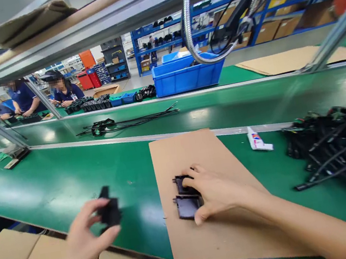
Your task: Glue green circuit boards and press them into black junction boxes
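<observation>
Left hand (87, 239) pinches a black plastic part (110, 213) at lower left of centre, while the right hand (216, 190) spreads over two shallow black housings mid-frame.
The left thumb and fingers are narrowed on the part, above the green surface (126, 168); the right fingers are wide, over the far housing (181, 186), with the thumb at the right edge of the near housing (186, 207). Whether they grip either cannot be told. Both housings lie on the cardboard sheet (186, 151), close together, open faces up. Good handling would likely mean steadying them by their outer walls, sparing the small tabs on their left sides, keeping fingertips off the flat inner faces, and holding the blurred part lightly by its edges.
</observation>
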Available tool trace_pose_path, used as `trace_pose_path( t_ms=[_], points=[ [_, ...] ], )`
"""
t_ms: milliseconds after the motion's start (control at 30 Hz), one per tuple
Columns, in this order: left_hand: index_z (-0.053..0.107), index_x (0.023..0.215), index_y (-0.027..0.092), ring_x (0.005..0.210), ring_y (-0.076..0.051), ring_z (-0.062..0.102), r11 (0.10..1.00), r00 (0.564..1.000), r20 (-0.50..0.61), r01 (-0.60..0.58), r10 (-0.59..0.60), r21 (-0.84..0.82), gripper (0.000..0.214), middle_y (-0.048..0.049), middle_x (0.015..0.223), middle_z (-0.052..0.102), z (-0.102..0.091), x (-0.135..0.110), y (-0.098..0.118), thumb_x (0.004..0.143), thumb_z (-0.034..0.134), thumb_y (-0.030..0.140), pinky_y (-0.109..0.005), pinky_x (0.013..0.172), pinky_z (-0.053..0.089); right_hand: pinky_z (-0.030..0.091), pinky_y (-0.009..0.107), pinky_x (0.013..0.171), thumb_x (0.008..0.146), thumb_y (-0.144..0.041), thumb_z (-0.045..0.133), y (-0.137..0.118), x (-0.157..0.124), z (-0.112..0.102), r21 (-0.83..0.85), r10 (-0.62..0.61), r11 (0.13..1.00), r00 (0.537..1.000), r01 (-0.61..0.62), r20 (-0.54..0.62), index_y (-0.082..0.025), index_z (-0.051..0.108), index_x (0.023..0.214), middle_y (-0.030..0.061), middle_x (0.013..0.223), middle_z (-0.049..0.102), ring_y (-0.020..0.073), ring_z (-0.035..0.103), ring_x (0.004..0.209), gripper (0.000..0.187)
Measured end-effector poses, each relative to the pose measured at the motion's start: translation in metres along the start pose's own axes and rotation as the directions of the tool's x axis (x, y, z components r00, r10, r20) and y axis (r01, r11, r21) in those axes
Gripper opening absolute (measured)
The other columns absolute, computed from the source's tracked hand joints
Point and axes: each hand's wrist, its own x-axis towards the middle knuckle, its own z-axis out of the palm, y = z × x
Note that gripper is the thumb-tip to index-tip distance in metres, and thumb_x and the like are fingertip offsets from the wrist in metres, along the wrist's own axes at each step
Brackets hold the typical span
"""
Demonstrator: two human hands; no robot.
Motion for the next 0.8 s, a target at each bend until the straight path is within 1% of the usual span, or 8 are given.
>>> trace_pose_path(
  t_ms=[33, 100, 200, 300, 400, 467, 600, 800],
  points=[
    [0.060, 0.106, 0.026, 0.101, -0.027, 0.059, 0.980, 0.977, 0.131, -0.182, 0.171, 0.080, 0.051, -0.0044, 0.115, 0.059, 0.027, 0.026, 0.023, 0.061, 0.077, 0.041, -0.035, 0.085, 0.052, 0.043, 0.048, 0.089, 0.051, -0.057, 0.078, 0.005, -0.006, -0.002, 0.038, 0.015, 0.999, 1.000, -0.016, 0.007, -0.020, 0.063, 0.112, 0.0148, 0.131, 0.048, 0.0382, 0.038, 0.119, 0.073],
    [0.057, 0.111, 0.023, 0.099, -0.024, 0.059, 0.825, 0.857, 0.338, -0.488, 0.390, 0.285, 0.047, -0.0058, 0.111, 0.059, 0.086, 0.074, 0.066, 0.069, 0.070, 0.040, -0.034, 0.085, 0.051, 0.040, 0.046, 0.095, 0.056, -0.047, 0.078, 0.016, -0.021, -0.003, 0.096, 0.045, 0.994, 0.999, -0.043, -0.012, -0.022, 0.056, 0.124, 0.0130, 0.135, 0.045, 0.0357, 0.035, 0.124, 0.076],
    [0.059, 0.110, 0.020, 0.104, -0.027, 0.054, 0.714, 0.760, 0.440, -0.629, 0.479, 0.308, 0.050, -0.0079, 0.107, 0.057, 0.164, 0.123, 0.109, 0.065, 0.074, 0.037, -0.037, 0.092, 0.046, 0.039, 0.039, 0.098, 0.067, -0.027, 0.071, 0.033, -0.046, 0.000, 0.127, 0.087, 0.989, 0.989, -0.072, -0.117, -0.024, 0.056, 0.123, 0.0094, 0.129, 0.049, 0.0277, 0.041, 0.121, 0.058],
    [0.060, 0.110, 0.016, 0.107, -0.032, 0.052, 0.642, 0.693, 0.504, -0.702, 0.516, 0.309, 0.055, -0.0117, 0.108, 0.055, 0.214, 0.142, 0.122, 0.063, 0.078, 0.039, -0.041, 0.092, 0.044, 0.044, 0.031, 0.085, 0.074, -0.015, 0.062, 0.044, -0.061, 0.007, 0.070, 0.173, 0.985, 0.947, -0.160, -0.271, -0.021, 0.062, 0.101, 0.0070, 0.106, 0.057, 0.0203, 0.055, 0.098, 0.027],
    [0.063, 0.108, 0.016, 0.102, -0.030, 0.055, 0.600, 0.654, 0.539, -0.739, 0.531, 0.305, 0.044, -0.0114, 0.102, 0.058, 0.226, 0.148, 0.117, 0.075, 0.070, 0.044, -0.039, 0.091, 0.044, 0.043, 0.027, 0.066, 0.083, -0.023, 0.059, 0.050, -0.057, 0.011, -0.059, 0.247, 0.951, 0.862, -0.303, -0.443, -0.020, 0.062, 0.089, 0.0058, 0.088, 0.058, 0.0190, 0.057, 0.081, 0.008],
    [0.062, 0.109, 0.016, 0.102, -0.025, 0.056, 0.598, 0.666, 0.515, -0.734, 0.539, 0.323, 0.029, -0.0106, 0.101, 0.060, 0.218, 0.152, 0.111, 0.089, 0.054, 0.036, -0.037, 0.093, 0.043, 0.040, 0.027, 0.063, 0.086, -0.031, 0.057, 0.050, -0.045, 0.011, -0.127, 0.227, 0.933, 0.826, -0.336, -0.517, -0.020, 0.063, 0.090, 0.0066, 0.086, 0.058, 0.0209, 0.057, 0.082, 0.013],
    [0.059, 0.112, 0.016, 0.105, -0.021, 0.056, 0.626, 0.737, 0.405, -0.674, 0.540, 0.392, 0.023, -0.0084, 0.111, 0.060, 0.198, 0.172, 0.106, 0.095, 0.047, 0.026, -0.039, 0.093, 0.045, 0.038, 0.028, 0.069, 0.089, -0.028, 0.054, 0.043, -0.003, 0.008, -0.183, 0.115, 0.956, 0.865, -0.230, -0.489, -0.021, 0.063, 0.085, 0.0062, 0.086, 0.058, 0.0197, 0.054, 0.083, 0.012],
    [0.050, 0.121, 0.015, 0.088, -0.021, 0.065, 0.688, 0.812, 0.240, -0.579, 0.532, 0.437, 0.030, -0.0078, 0.099, 0.068, 0.200, 0.192, 0.113, 0.091, 0.049, 0.016, -0.035, 0.076, 0.051, 0.038, 0.031, 0.074, 0.091, -0.027, 0.049, 0.070, 0.053, -0.006, -0.190, 0.102, 0.960, 0.887, -0.207, -0.449, -0.015, 0.064, 0.088, 0.0119, 0.096, 0.058, 0.0227, 0.052, 0.092, 0.019]
  ],
)
